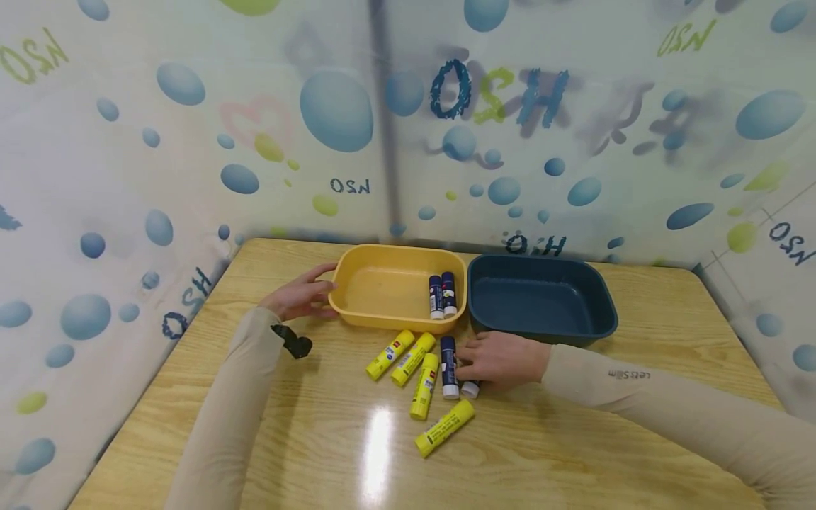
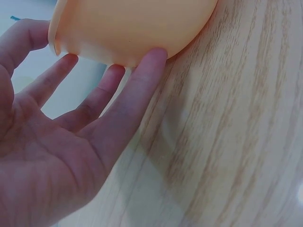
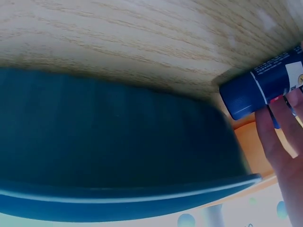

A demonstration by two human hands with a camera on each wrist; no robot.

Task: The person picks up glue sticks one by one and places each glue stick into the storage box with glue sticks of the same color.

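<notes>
In the head view my left hand (image 1: 301, 292) holds the left end of the yellow bin (image 1: 395, 322). Several of its fingertips press the outer wall (image 2: 137, 28), and one digit reaches the rim. Two dark blue glue sticks with white ends stand inside at the bin's right end. My right hand (image 1: 500, 356) grips a dark blue glue stick (image 3: 251, 92) on the table, below the gap between the bins. Its fingers partly hide a glue stick (image 1: 470, 389); another dark blue glue stick (image 1: 449, 368) lies just left of it.
Several yellow glue sticks (image 1: 423, 386) lie on the wooden table (image 1: 306, 453), left of and in front of my right hand. A navy bin (image 1: 542, 329) with nothing visible inside stands against the yellow bin's right side. Behind the table hangs a patterned curtain (image 1: 414, 205).
</notes>
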